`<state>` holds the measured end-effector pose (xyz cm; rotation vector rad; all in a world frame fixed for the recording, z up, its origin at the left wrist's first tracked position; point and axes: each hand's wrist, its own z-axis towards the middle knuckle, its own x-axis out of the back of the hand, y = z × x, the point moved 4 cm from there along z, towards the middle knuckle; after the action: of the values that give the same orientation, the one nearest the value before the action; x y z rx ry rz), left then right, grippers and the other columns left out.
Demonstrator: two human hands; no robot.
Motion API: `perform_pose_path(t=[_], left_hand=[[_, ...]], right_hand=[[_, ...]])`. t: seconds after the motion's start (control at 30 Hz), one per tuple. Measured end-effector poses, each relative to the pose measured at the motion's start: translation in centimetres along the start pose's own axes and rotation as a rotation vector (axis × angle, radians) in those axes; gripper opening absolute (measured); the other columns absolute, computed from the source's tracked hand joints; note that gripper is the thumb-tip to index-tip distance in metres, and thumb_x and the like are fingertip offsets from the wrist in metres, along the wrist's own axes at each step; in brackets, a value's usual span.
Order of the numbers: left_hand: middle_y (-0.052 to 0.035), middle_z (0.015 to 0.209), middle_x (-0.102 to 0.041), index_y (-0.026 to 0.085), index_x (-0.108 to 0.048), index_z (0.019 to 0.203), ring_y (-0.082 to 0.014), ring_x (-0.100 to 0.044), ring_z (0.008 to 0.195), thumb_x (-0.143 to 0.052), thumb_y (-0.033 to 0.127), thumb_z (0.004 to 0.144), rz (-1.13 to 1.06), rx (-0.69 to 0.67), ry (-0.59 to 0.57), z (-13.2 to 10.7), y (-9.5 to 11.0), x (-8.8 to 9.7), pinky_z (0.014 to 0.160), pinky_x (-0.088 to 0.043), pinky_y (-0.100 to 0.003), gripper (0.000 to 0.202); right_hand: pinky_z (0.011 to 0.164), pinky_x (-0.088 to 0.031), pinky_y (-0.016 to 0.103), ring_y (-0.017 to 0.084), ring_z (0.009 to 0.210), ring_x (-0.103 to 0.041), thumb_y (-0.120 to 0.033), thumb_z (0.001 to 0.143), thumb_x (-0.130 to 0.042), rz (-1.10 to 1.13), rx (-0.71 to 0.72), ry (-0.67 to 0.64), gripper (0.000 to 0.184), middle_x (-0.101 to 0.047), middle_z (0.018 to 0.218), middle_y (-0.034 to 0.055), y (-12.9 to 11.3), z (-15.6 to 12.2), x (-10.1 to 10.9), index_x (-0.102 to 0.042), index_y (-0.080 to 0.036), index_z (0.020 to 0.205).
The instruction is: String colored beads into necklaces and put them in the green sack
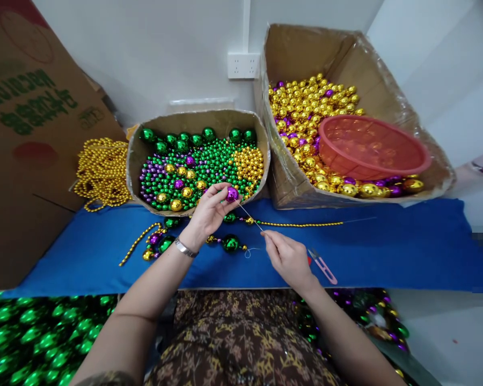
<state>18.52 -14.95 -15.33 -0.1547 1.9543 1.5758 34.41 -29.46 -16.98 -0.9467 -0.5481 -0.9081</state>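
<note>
Between the fingertips of my left hand (211, 209) is a shiny purple bead (232, 194), held above the near rim of the small bead box. A thin needle (249, 215) runs from that bead down to my right hand (287, 258), whose fingers pinch its lower end. Under my hands, on the blue cloth, lies a strung bead strand with a large green bead (231, 243) and a row of small gold beads (301, 224). A loop of thread (248, 253) shows at one strand end. Beside my right hand rest pink thread snips (324, 267).
A low cardboard box (131, 185) holds green, purple and gold beads. To its right, a taller carton (290, 187) contains gold and purple beads and a red plastic basket (374, 171). Gold bead chains (102, 171) lie left, near a big brown carton (32, 161). Green balls (36, 338) fill the lower left.
</note>
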Motion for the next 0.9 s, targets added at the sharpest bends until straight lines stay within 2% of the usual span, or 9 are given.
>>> perform_pose_path(t=[0.33,0.5,0.63,0.9], left_hand=[[-0.0007,0.087,-0.065,0.02,-0.057,0.094,-0.018,-0.068,0.093,-0.069,0.027,0.08,0.031,-0.053,0.023,-0.4,-0.1,-0.1,0.095,-0.052,-0.042,0.019],[-0.0001,0.088,-0.063,0.02,-0.057,0.095,-0.0168,-0.067,0.092,-0.072,0.028,0.078,0.016,-0.051,0.015,-0.8,-0.6,-0.5,0.089,-0.055,-0.039,0.024],[-0.0005,0.098,-0.06,0.022,-0.058,0.102,-0.0137,-0.063,0.089,-0.078,0.022,0.071,0.082,-0.123,-0.001,-1.9,-1.3,-1.2,0.081,-0.058,-0.032,0.037],[-0.0016,0.099,-0.06,0.021,-0.056,0.104,-0.0144,-0.063,0.089,-0.081,0.025,0.067,0.156,-0.109,0.01,-2.5,-2.1,-1.2,0.081,-0.057,-0.033,0.045]], right_hand=[[0.072,-0.053,0.024,0.016,0.076,-0.072,-0.022,0.097,-0.043,-0.085,0.026,-0.017,0.025,-0.076,0.088,0.0059,0.0,-0.1,-0.1,-0.067,-0.019,0.102],[0.071,-0.052,0.023,0.016,0.076,-0.072,-0.021,0.096,-0.043,-0.094,0.016,-0.023,0.025,-0.076,0.087,0.0059,0.0,-0.1,-0.2,-0.067,-0.018,0.101],[0.069,-0.051,0.022,0.015,0.074,-0.072,-0.02,0.097,-0.041,-0.058,-0.018,-0.045,0.025,-0.075,0.085,0.006,-0.1,0.0,-0.6,-0.066,-0.018,0.099],[0.071,-0.051,0.022,0.015,0.076,-0.072,-0.02,0.097,-0.041,0.032,-0.022,-0.064,0.024,-0.075,0.089,0.0047,-0.2,-0.1,-0.8,-0.064,-0.019,0.1]])
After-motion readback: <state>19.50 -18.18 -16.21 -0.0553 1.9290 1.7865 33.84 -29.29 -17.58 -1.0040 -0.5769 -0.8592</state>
